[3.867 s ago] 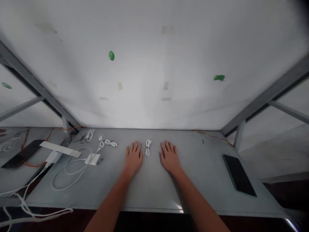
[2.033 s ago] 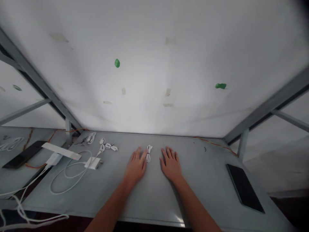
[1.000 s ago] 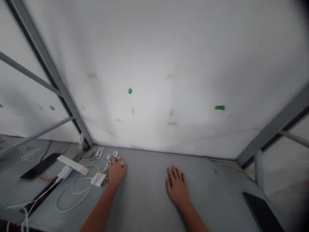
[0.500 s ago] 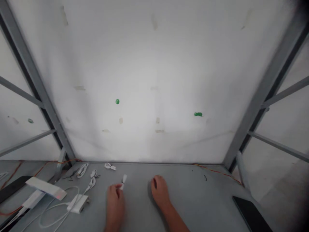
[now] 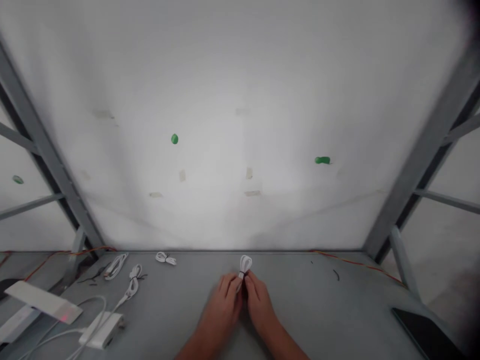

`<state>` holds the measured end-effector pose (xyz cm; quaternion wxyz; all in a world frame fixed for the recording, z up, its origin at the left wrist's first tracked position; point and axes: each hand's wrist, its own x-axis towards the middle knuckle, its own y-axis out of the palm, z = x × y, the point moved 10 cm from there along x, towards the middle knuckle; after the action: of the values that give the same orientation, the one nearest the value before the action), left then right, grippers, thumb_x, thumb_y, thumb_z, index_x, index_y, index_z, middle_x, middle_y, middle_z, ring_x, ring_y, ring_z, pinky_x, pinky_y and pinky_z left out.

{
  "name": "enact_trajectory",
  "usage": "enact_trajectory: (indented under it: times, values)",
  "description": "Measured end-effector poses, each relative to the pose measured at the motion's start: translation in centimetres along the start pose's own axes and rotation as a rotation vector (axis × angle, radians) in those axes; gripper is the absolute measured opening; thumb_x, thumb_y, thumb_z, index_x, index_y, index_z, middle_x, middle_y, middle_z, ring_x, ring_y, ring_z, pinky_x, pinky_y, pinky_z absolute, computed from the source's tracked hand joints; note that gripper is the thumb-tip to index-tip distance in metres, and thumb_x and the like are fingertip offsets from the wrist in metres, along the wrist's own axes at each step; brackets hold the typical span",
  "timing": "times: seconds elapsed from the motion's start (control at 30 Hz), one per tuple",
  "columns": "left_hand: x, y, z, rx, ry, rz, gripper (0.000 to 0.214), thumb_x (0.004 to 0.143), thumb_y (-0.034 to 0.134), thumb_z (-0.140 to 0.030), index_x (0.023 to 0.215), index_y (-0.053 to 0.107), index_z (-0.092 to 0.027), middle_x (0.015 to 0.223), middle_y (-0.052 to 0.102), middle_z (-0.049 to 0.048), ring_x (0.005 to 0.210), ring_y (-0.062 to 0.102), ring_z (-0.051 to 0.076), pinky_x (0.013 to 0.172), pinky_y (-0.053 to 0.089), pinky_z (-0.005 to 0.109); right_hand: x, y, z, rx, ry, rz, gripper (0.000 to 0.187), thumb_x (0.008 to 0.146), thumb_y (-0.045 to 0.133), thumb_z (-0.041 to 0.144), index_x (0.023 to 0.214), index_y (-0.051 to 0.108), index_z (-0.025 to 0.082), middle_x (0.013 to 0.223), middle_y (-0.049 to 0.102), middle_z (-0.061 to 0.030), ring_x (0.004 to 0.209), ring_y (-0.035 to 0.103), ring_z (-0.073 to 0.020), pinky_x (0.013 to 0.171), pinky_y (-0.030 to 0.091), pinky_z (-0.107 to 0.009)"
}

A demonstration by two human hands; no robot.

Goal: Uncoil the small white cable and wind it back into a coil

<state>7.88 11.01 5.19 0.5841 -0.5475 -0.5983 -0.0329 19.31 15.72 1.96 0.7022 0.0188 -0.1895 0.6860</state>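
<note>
White cable bundle [image 5: 245, 263], looped and tied

Slim cord lies folded in narrow loops, cinched by a thin dark tie [image 5: 242, 273]. The free loops fan toward the back edge of the gray tabletop [image 5: 318, 315], near that edge's middle. The left hand [image 5: 224, 302] and right hand [image 5: 261, 301] pinch and hide its lower part.

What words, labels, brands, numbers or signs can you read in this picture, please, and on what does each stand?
None can be read.
White charger and white bar with a red glow: no legible print; any small marking is too blurred to tell.
Dark flat device, partly out of frame: no readable lettering.
Cable bundle between the left hand and right hand: no label visible.
</note>
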Motion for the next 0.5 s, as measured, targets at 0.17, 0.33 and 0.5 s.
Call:
enact_trajectory:
  times: [0.17, 0.33, 0.5]
  values:
    - [-0.7, 0.5, 0.7, -0.106, -0.177, 0.044, 0.038, 0.095, 0.053, -0.013, 0.128, 0.065, -0.027, 0.119, 0.07, 0.012, 0.109, 0.07, 0.024, 0.095, 0.063, 0.042, 0.2, 0.2, 0.0, -0.08, 0.01, 0.024, 0.061, 0.098, 0.034, 0.074, 0.08, 0.06, 0.022, 0.071, 0.067, -0.0053, 0.066, 0.06, -0.0213, 0.065, 0.045, -0.031]
    - [-1.1, 0.2, 1.8, -0.256, -0.288, 0.069, 0.035, 0.095, 0.053, -0.015, 0.125, 0.065, -0.028, 0.119, 0.071, 0.0096, 0.106, 0.072, 0.021, 0.094, 0.062, 0.036, 0.6, 0.7, -0.4, -0.043, 0.002, 0.073, 0.06, 0.098, 0.034, 0.075, 0.074, 0.053, 0.023, 0.069, 0.062, -0.0022, 0.066, 0.055, -0.0193, 0.064, 0.041, -0.029]
    - [-0.6, -2.7, 2.6, -0.352, -0.423, -0.077, 0.024, 0.098, 0.058, -0.042, 0.109, 0.069, -0.024, 0.109, 0.073, 0.01, 0.102, 0.072, 0.024, 0.094, 0.059, 0.039, -0.8, 1.9, 2.1, -0.129, -0.066, 0.252, 0.067, 0.101, 0.028, 0.074, 0.07, 0.056, 0.022, 0.067, 0.061, -0.0019, 0.065, 0.052, -0.0177, 0.062, 0.036, -0.027]
